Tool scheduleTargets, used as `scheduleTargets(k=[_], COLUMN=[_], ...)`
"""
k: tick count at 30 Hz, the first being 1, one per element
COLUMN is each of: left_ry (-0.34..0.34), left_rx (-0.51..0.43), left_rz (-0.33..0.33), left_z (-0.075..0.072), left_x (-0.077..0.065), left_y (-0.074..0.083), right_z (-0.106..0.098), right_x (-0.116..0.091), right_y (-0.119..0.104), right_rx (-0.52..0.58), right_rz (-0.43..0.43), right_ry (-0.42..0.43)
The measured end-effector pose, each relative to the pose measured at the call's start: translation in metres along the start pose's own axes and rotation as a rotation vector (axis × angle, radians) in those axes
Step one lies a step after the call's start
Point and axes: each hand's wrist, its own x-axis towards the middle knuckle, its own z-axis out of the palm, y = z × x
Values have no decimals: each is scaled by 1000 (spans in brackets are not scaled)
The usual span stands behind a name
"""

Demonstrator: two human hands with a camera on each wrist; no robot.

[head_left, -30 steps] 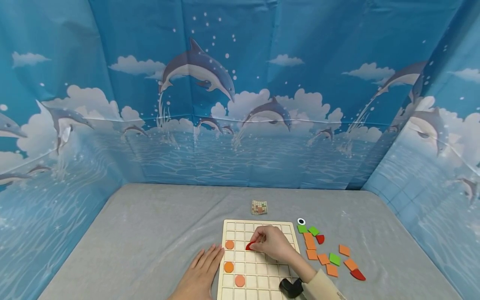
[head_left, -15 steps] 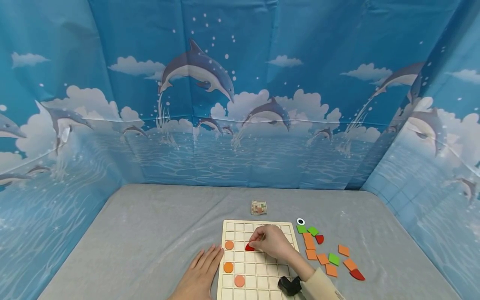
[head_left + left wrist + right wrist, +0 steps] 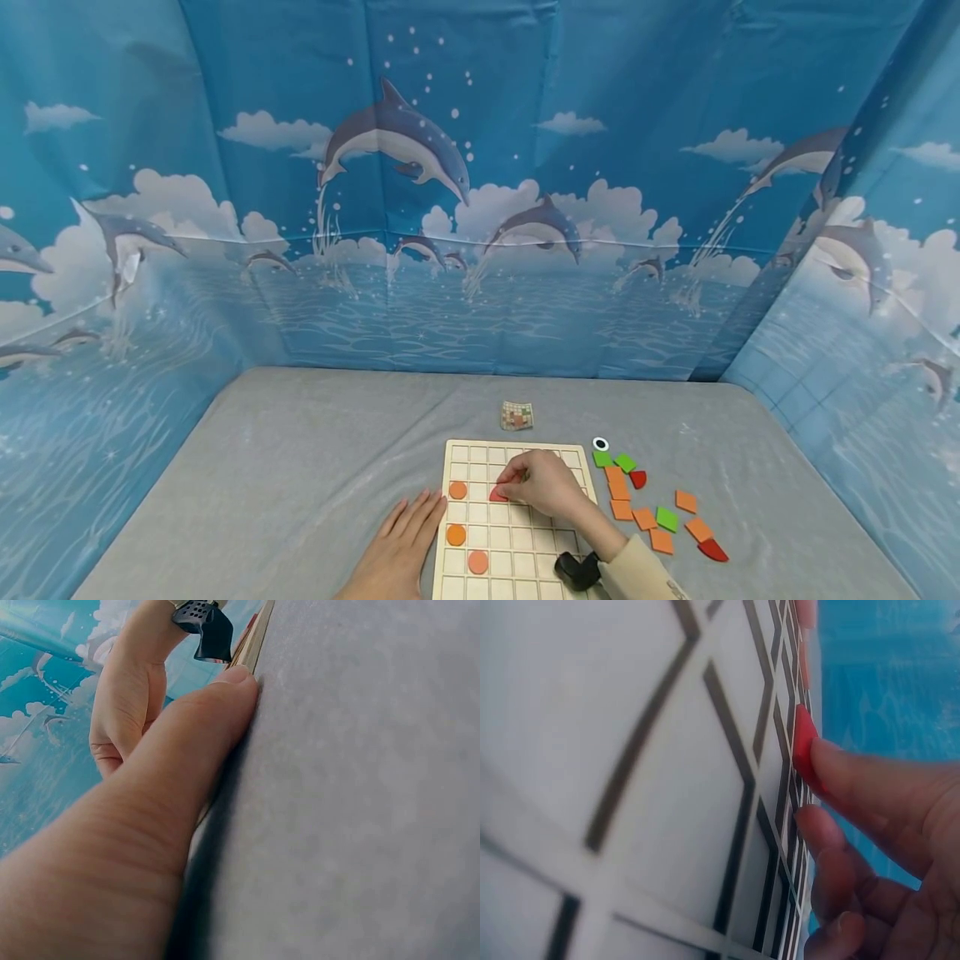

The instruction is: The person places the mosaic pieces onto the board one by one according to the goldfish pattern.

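Observation:
My right hand [image 3: 546,485] pinches a red quarter-round piece [image 3: 497,493] between thumb and fingertips, at a cell of the pale wooden grid board [image 3: 501,540]. In the right wrist view the red piece [image 3: 804,746] touches the board's grid, with the thumb against it. My left hand [image 3: 401,542] lies with straight fingers at the board's left edge, fingertips touching it. The left thumb [image 3: 217,701] rests along the board's side in the left wrist view. Orange discs sit in the board's cells: one upper left [image 3: 457,490], one below it [image 3: 456,535], one lower right of that [image 3: 477,562].
Right of the board lie several orange squares [image 3: 621,509], green squares [image 3: 667,520], red quarter-round pieces [image 3: 712,550] and a white disc with a black centre [image 3: 601,444]. A small pattern card [image 3: 517,415] lies behind the board on the grey cloth [image 3: 337,450].
Almost nothing moves. The right hand keeps its pinch on the red quarter-round piece over the same cell, and the left hand stays at the board's edge.

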Motion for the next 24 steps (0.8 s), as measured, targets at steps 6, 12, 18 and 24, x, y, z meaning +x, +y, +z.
scheduleTargets(k=[6, 12, 18, 24], left_ry=[6, -14, -39, -42], left_rx=[12, 6, -10, -19], left_rz=[9, 4, -8, -13], left_z=[-1, -2, -3, -3], left_x=[1, 1, 1, 0], left_y=[0, 0, 1, 2], right_z=[1, 0, -2, -4], right_x=[0, 0, -3, -10], right_y=[1, 0, -1, -2], right_rx=[-40, -68, -49, -25], right_rz=[19, 36, 17, 8], right_ry=[3, 16, -23, -80])
